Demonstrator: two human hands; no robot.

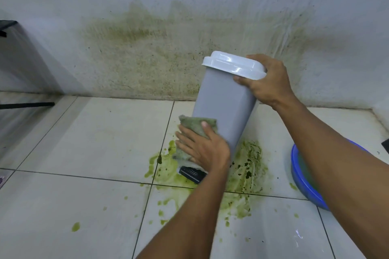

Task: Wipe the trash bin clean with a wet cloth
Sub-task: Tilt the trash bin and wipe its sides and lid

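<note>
At 1 o'clock your right hand (267,82) grips the light, slippery trash bin (223,107); left hand (204,147), fingers flat, presses the soft cloth (193,125).

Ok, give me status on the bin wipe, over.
Right grip holds tilted trash bin under its lid. Left grip presses cloth on bin's lower side. Green spill on floor round the base.
</note>
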